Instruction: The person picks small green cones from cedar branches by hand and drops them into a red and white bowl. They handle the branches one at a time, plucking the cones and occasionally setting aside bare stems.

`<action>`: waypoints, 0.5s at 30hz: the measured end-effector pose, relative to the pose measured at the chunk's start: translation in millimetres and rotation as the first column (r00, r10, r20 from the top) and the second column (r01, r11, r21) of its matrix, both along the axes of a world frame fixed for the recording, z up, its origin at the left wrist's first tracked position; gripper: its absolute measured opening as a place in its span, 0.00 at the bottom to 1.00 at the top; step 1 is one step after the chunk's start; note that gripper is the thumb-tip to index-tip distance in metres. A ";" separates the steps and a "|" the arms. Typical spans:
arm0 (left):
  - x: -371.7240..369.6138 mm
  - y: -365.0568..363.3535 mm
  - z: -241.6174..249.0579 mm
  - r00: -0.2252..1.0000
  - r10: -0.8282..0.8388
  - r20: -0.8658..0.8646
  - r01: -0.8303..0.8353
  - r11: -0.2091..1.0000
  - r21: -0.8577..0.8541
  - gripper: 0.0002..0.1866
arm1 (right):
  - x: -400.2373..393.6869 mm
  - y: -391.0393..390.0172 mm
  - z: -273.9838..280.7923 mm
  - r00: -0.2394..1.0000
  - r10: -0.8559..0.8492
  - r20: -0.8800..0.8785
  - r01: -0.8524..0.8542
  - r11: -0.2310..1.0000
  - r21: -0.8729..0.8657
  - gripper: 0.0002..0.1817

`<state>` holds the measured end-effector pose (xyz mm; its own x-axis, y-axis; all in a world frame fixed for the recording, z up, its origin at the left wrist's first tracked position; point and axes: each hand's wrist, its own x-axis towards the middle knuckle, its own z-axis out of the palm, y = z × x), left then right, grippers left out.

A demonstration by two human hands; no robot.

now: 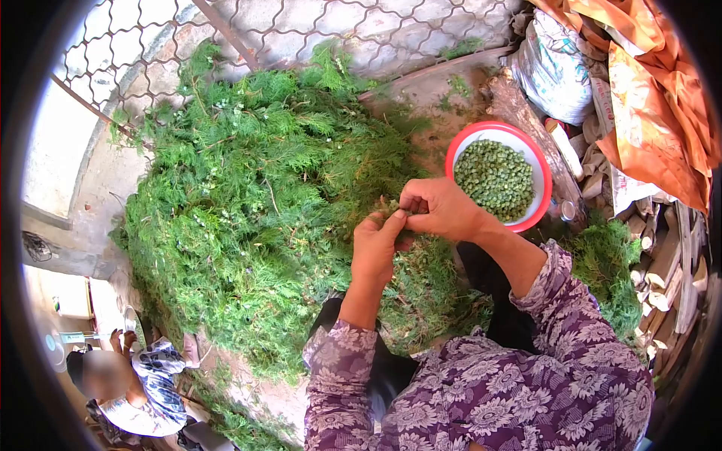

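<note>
Both hands meet at the near right part of a big heap of feathery green conifer branches [248, 195]. My left hand [374, 252] is closed around a small conifer sprig [388, 207], its thumb pointing up towards the other hand. Curled in a pinch at the same sprig is my right hand [442, 210]; whatever lies between its fingertips is too small to make out. Just right of this hand stands a basin [538, 210] with a red rim and white inside. Small round green cones [492, 179] cover its bottom.
A wire mesh fence [338, 34] runs along the back. To the right are a log [538, 131], a white sack [554, 71], an orange sheet [654, 105] and stacked firewood [669, 278]. Another person [143, 391] sits at lower left.
</note>
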<state>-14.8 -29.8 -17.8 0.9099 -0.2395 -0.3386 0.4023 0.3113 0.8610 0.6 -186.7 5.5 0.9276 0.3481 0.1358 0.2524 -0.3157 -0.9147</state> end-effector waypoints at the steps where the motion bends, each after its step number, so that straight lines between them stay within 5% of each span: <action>1: -1.0 0.0 2.0 1.000 0.000 0.000 0.000 1.000 0.000 0.08 | 0.8 -2.3 2.1 0.999 0.012 -0.053 -0.009 0.999 0.042 0.10; 12: -6.6 7.7 1.8 0.999 -0.032 0.019 0.033 0.999 -0.026 0.08 | 3.7 -7.3 5.7 0.977 0.098 -0.191 -0.094 0.995 0.028 0.10; 15: -7.4 10.8 6.6 0.996 -0.082 0.024 0.084 0.986 -0.143 0.09 | 7.0 -9.2 3.6 0.927 0.198 -0.317 -0.138 0.970 0.201 0.08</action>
<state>-22.1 -19.0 -11.2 0.8905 -0.3592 -0.2793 0.4169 0.3983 0.8171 7.5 -195.9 9.1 0.8593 0.5018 -0.0986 -0.0401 -0.1261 -0.9912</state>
